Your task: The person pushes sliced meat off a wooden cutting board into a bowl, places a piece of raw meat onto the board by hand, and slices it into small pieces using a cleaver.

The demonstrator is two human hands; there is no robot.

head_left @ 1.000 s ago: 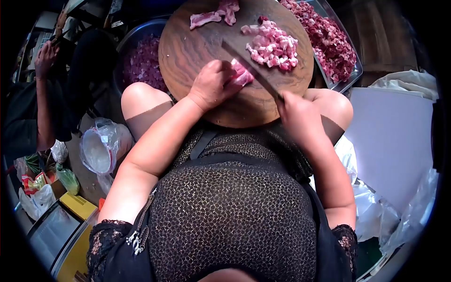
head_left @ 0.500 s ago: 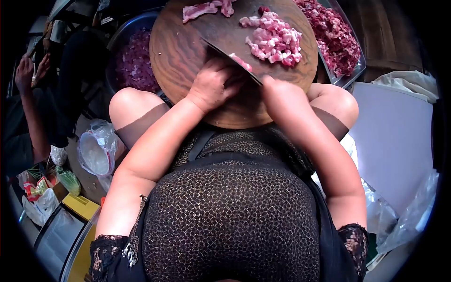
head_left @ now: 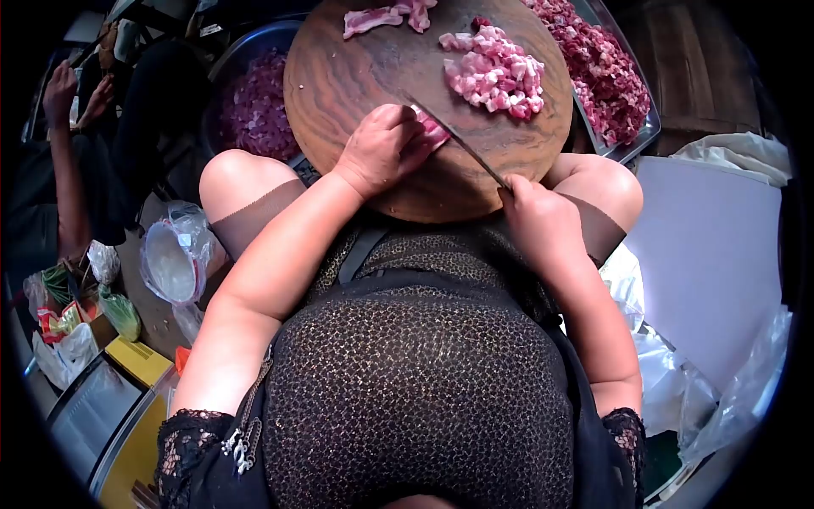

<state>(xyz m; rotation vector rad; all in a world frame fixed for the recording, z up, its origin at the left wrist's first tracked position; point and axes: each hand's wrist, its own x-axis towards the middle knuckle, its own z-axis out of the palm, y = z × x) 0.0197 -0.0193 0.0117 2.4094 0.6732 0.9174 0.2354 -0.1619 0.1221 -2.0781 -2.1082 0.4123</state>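
On the round wooden chopping board (head_left: 339,81), my left hand (head_left: 377,153) presses down a strip of pink meat (head_left: 433,129), its fingers curled over one end. My right hand (head_left: 544,222) is wrapped round the handle of a knife (head_left: 462,142). The blade is seen nearly edge-on, slanting across the board just right of the strip. Beyond the knife lies a heap of diced meat (head_left: 494,76). Uncut strips of meat (head_left: 373,21) rest at the board's far edge. My left fingertips are partly hidden behind the hand.
A metal tray (head_left: 651,127) of chopped meat stands right of the board, a basin (head_left: 222,64) of diced meat to its left. Another person's hands (head_left: 61,89) show at far left. Below them are a plastic-lined bucket (head_left: 174,263) and bagged vegetables (head_left: 120,314).
My right hand has drawn the knife toward me and to the right. The meat strip now shows between my left hand and the blade. My left hand has stayed nearly in place.
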